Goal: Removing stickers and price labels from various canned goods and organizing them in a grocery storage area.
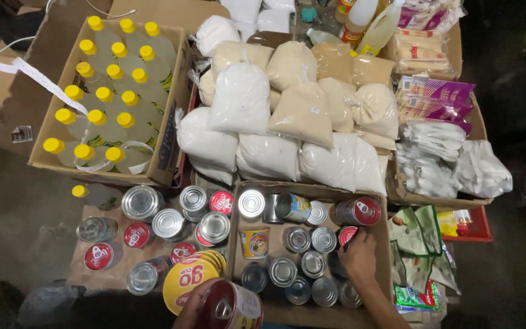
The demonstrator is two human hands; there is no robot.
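Two hands are busy: your left hand (197, 307) is closed around a red-topped can (229, 306) at the bottom edge, just beside the round yellow lids (191, 278), while your right hand (358, 254) reaches into the cardboard tray (312, 190) of cans, fingers curled down on a red-lidded one (347, 234), though whether they've clamped it I can't tell. You look mid-sort, so next you need a firm hold and a free slot. Behind, a box (49, 141) holds yellow-capped oil bottles (108, 97), bagged grains (287, 119) piled alongside.
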